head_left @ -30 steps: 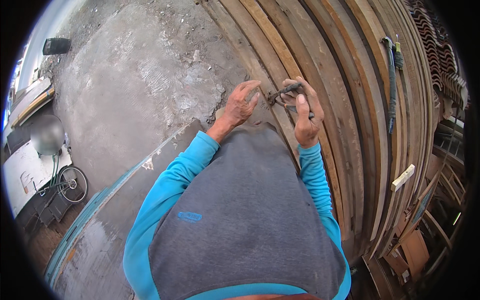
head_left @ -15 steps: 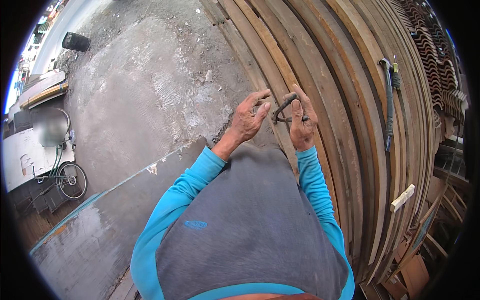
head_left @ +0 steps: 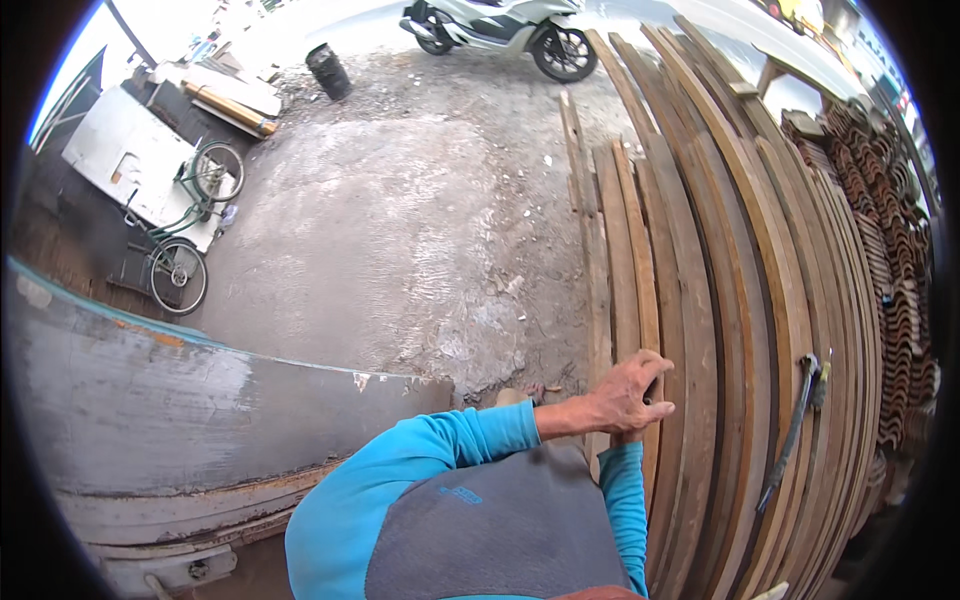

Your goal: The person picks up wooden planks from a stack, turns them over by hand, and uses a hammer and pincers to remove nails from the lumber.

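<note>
My left hand (head_left: 632, 393) is held over the lumber, in front of my right hand (head_left: 628, 437). Its fingers are bent, with the thumb apart from them and a dark gap between. Only a sliver of my right hand and wrist shows below; its fingers are hidden. The dark bent metal piece it held earlier cannot be made out. Below both hands run long wooden planks (head_left: 690, 300), laid side by side. On the planks to the right lie a long-handled hammer (head_left: 790, 432) and a shorter tool with a yellow-green end (head_left: 822, 388).
Curved roof tiles (head_left: 895, 270) are stacked along the right. A grey board (head_left: 200, 400) with a blue edge stands at the left. Beyond it are a bicycle (head_left: 178, 275) and a black bucket (head_left: 328, 72). A white motorcycle (head_left: 510, 30) is parked at the far end.
The view has swung up and left, bringing the motorcycle in. My left hand has moved right across my right hand, hiding it and the bent metal piece.
</note>
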`<state>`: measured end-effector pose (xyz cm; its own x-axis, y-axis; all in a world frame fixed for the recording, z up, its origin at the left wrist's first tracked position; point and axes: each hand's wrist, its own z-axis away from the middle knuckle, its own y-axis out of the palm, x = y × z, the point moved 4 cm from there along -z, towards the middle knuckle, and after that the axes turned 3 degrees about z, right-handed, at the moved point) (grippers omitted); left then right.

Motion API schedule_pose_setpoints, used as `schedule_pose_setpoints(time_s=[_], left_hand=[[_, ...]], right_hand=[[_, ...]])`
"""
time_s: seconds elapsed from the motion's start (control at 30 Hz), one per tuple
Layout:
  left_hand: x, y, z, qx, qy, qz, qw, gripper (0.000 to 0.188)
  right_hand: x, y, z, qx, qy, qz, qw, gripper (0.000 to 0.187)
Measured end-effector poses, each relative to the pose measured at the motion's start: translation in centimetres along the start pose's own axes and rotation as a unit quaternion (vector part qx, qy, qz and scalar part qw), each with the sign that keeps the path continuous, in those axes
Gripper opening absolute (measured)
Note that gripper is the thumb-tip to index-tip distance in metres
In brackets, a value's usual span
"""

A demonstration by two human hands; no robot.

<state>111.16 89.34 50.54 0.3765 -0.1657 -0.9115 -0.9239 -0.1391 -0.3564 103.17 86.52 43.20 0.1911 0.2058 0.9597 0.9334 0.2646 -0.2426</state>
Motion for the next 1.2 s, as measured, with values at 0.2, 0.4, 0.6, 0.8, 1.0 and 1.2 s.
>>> schedule_pose_setpoints(time_s=[0.2,0.4,0.6,0.8,1.0,1.2], left_hand=[[3.4,-1.5,-1.5,-0.078,-0.095,0.049,0.991,0.035],[10.3,-2.9,-4.7,-0.118,-0.181,0.111,0.97,0.031],[17.0,-4.9,-5.0,-0.122,-0.187,0.233,0.946,0.052],[16.5,-4.8,2.7,-0.014,-0.282,0.13,0.95,0.042],[14.0,1.8,8.7,0.095,-0.159,0.031,0.982,0.027],[13.4,4.0,10.6,0.084,-0.061,-0.055,0.993,0.023]], right_hand=[[-2.6,2.9,-2.2,0.055,-0.022,0.091,0.994,0.019],[-5.9,6.2,-6.9,0.105,0.032,-0.017,0.994,0.02],[-3.8,6.9,-10.5,0.133,0.082,0.187,0.97,0.039],[5.5,-2.4,-5.4,0.03,0.168,-0.108,0.979,0.044],[7.0,-8.5,3.8,-0.049,0.112,-0.034,0.992,0.041],[6.7,-10.6,12.3,-0.078,0.174,-0.046,0.981,0.041]])
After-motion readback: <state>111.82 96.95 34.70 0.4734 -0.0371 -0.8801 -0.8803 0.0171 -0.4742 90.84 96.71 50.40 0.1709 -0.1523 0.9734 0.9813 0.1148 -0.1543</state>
